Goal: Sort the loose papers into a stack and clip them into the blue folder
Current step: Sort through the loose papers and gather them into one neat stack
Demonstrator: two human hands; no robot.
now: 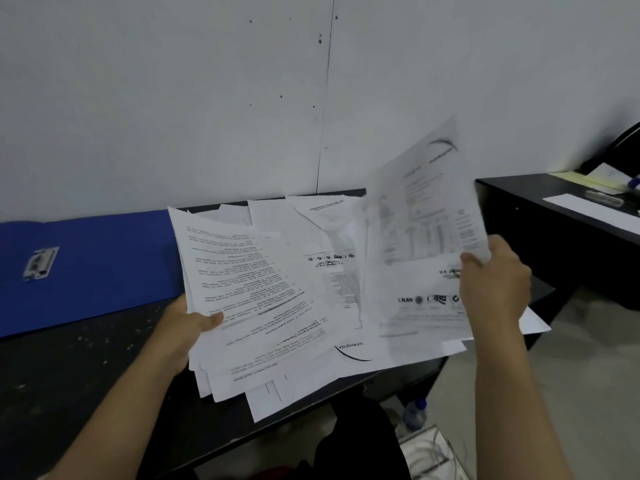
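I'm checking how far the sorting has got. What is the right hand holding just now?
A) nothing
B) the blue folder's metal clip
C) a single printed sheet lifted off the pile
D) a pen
C: the right hand pinches one blurred printed sheet raised above the loose papers, while the blue folder lies open and untouched on the left.

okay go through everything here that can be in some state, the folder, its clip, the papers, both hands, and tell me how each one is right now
blue folder: open flat on the desk.
metal clip: holds no paper.
paper bundle: uneven, gripped by the left hand.
single sheet: lifted, blurred, pinched by the right hand.
loose papers: scattered, overlapping on the desk.
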